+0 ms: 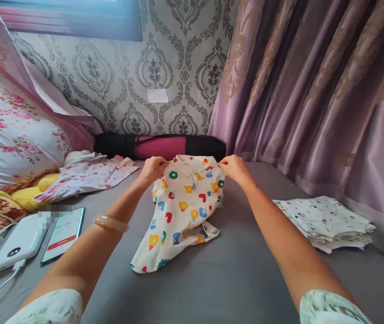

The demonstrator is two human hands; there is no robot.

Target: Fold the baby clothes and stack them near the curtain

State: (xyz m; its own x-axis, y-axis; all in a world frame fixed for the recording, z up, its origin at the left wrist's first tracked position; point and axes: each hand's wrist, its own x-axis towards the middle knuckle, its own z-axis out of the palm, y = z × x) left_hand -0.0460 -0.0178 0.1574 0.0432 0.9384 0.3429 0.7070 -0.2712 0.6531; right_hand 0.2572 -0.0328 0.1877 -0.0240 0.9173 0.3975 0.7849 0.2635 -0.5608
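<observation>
The left hand [156, 168] and right hand [233, 167] each pinched a shoulder of the shirt [185, 198] in the middle of the frame. It looked light, soft and floppy, not easy to break, so the two shoulders seemed good spots to hold.

centre: person's left hand [154, 169] and right hand [235, 169] pinch white multicolour-print collared fabric shirt [187, 204] | right: folded white printed cloth stack [327, 221]

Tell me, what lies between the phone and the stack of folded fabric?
In the head view, from phone to stack: the left forearm, the collared shirt, then the right forearm, with grey sheet between.
</observation>
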